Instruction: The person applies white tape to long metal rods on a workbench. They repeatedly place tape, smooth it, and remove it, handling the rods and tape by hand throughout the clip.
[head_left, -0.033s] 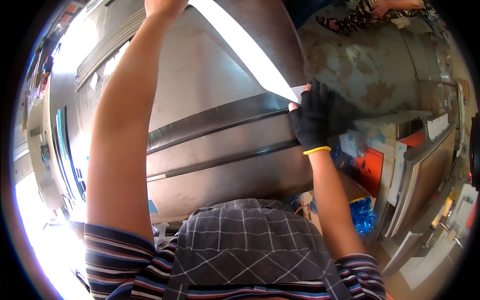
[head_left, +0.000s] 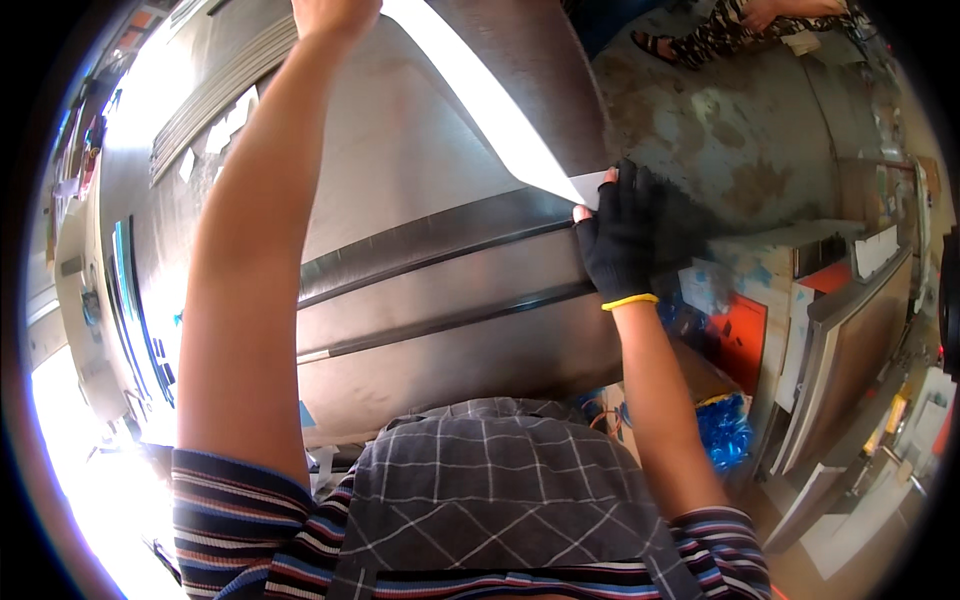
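A long white strip (head_left: 480, 95), flat and thin with a slanted near end, stretches diagonally over the metal-topped worktable (head_left: 400, 150). Its near right corner sits between the thumb and fingertips of my right hand (head_left: 622, 240), which wears a black fingerless glove with a yellow cuff. This hand is closed on the strip at the table's right edge. At the top of the view, my bare left hand (head_left: 338, 14) meets the strip's far end. The picture's upper edge cuts off its fingers, so their grip is hidden.
Dark grooves (head_left: 450, 245) cross the near part of the table. White scraps (head_left: 232, 122) lie at its left. Panels (head_left: 850, 330), an orange sheet (head_left: 738, 340) and a blue plastic bundle (head_left: 722, 432) stand at the right. A seated person's patterned trouser leg (head_left: 715, 38) shows at the far right.
My right hand and the strip's near end have shifted slightly left. My left forearm has moved a little to the right.
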